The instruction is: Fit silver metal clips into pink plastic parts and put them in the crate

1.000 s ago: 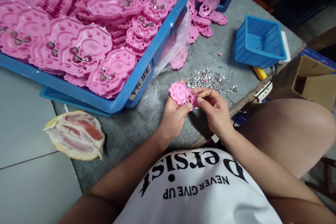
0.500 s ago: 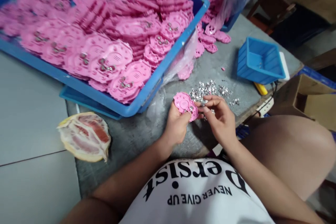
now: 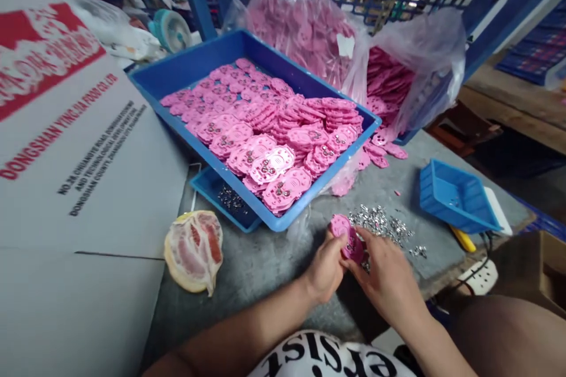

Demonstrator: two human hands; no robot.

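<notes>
The left hand [image 3: 326, 268] is closed around a pink plate [image 3: 341, 227], above the table [image 3: 260, 274], near small metal parts [image 3: 375, 218]. The right hand [image 3: 390, 271], half closed, touches the plate's edge; whether it grips anything, one cannot tell.

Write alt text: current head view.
The left hand grips a pink piece, the right hand at its edge, beside scattered small metal parts on a grey table. Beyond stands a large blue tray of pink pieces; cut fruit lies left, a small blue bin right.
</notes>
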